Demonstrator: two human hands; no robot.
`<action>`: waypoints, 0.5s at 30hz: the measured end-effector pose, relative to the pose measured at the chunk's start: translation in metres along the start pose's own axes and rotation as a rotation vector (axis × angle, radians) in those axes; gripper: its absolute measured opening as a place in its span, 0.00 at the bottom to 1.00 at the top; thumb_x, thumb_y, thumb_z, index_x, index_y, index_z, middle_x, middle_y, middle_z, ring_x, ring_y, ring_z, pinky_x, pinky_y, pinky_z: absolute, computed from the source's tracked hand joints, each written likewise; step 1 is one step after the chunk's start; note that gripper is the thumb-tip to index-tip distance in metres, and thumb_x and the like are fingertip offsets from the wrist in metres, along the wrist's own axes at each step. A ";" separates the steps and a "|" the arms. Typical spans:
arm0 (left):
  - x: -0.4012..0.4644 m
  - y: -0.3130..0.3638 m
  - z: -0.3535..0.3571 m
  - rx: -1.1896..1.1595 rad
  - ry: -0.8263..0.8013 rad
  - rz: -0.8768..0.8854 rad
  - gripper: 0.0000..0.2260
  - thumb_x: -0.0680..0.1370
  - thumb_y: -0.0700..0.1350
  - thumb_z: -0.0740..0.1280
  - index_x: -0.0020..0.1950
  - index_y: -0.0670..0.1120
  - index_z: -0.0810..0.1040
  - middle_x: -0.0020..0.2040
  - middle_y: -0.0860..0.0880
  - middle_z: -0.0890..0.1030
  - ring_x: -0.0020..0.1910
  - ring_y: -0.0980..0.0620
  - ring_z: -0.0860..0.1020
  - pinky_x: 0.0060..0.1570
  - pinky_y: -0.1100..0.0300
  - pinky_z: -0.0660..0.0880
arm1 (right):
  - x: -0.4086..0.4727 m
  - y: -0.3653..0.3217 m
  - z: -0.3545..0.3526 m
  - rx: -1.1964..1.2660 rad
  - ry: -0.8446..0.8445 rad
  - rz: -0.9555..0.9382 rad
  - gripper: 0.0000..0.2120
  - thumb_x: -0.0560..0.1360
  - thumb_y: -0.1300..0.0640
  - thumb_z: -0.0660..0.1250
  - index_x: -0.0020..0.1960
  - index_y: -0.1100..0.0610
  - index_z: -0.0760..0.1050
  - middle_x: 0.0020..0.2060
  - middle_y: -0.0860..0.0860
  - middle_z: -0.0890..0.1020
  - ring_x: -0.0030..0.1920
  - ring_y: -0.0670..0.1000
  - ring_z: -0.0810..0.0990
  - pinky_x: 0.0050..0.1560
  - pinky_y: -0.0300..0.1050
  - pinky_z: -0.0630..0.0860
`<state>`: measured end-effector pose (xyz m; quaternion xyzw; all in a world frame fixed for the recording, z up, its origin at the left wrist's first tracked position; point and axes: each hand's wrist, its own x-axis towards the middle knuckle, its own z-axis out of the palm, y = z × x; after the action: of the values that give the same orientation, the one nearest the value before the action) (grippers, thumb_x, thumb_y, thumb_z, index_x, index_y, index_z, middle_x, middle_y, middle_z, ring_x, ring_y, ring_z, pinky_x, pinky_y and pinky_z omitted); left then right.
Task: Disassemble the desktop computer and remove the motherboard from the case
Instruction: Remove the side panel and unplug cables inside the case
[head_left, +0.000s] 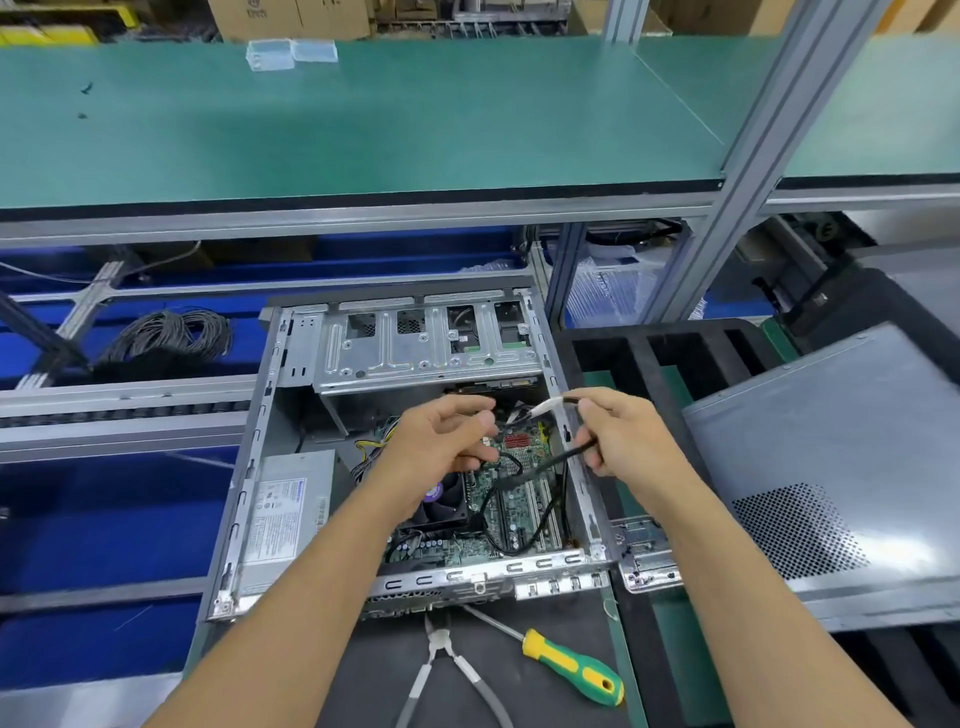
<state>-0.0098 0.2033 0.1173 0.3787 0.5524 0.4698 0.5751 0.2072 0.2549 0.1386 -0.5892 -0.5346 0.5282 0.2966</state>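
Observation:
An open grey computer case (249, 457) lies flat before me. Inside it sits the green motherboard (524, 499), with a black CPU fan (441, 504) at its left. The power supply (285, 509) fills the case's left side and a drive cage (415, 353) spans the back. Above the board, my right hand (628, 436) pinches a black cable (524, 475) that ends in a white connector (545, 406). The cable loops down over the board. My left hand (441, 441) hovers over the fan with fingers curled, its fingertips at a thin black wire.
A yellow-green screwdriver (576, 670) and cutting pliers (441, 660) lie on the dark mat in front of the case. The removed side panel (841, 467) rests at right on black foam trays. A coil of cable (171, 332) lies at the left.

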 end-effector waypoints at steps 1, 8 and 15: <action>0.002 -0.002 0.007 0.041 -0.007 0.001 0.08 0.78 0.47 0.69 0.57 0.51 0.81 0.46 0.48 0.86 0.43 0.48 0.85 0.40 0.60 0.80 | 0.002 0.005 -0.004 0.038 0.065 0.009 0.13 0.82 0.57 0.58 0.54 0.47 0.80 0.30 0.50 0.78 0.25 0.47 0.73 0.26 0.39 0.71; 0.020 -0.017 0.028 0.582 0.035 0.071 0.06 0.80 0.53 0.65 0.54 0.57 0.80 0.45 0.57 0.82 0.45 0.59 0.81 0.45 0.66 0.75 | 0.021 0.066 -0.053 0.518 0.400 0.222 0.11 0.82 0.60 0.60 0.61 0.61 0.75 0.46 0.58 0.77 0.31 0.46 0.79 0.31 0.37 0.77; 0.035 -0.028 0.031 0.728 0.068 0.058 0.08 0.81 0.51 0.64 0.56 0.52 0.80 0.47 0.56 0.80 0.45 0.62 0.76 0.39 0.72 0.69 | 0.036 0.117 -0.058 0.714 0.433 0.510 0.15 0.82 0.65 0.59 0.67 0.67 0.66 0.58 0.65 0.76 0.43 0.53 0.82 0.37 0.41 0.83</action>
<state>0.0225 0.2320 0.0843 0.5583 0.6912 0.2708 0.3705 0.2943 0.2715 0.0363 -0.6593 -0.0848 0.5996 0.4457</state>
